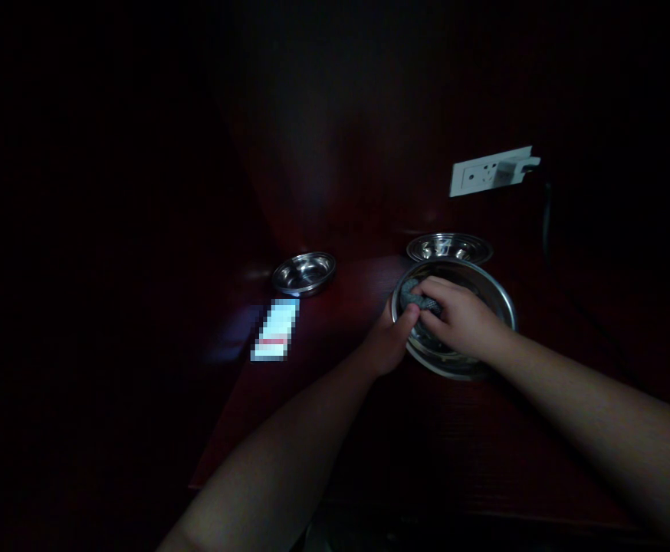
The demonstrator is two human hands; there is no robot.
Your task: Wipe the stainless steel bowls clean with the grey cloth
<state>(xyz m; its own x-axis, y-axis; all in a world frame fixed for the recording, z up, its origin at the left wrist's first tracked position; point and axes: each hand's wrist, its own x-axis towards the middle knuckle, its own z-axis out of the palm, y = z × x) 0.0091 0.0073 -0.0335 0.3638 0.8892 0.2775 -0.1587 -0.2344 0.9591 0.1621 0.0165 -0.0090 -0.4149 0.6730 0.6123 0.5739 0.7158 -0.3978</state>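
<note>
A steel bowl (499, 299) sits tilted on a dark red table (323, 360). My left hand (389, 337) grips its near left rim, thumb over the edge. My right hand (461, 318) is inside the bowl, fingers closed on a grey cloth (412, 295) pressed against the inner wall. The scene is very dark.
A second steel bowl (448, 247) stands just behind the held one, a third steel bowl (303, 273) to the left. A blurred white rectangle (276, 330) lies near the table's left edge. A white power strip (487, 172) with a plug and dark cable is on the back wall.
</note>
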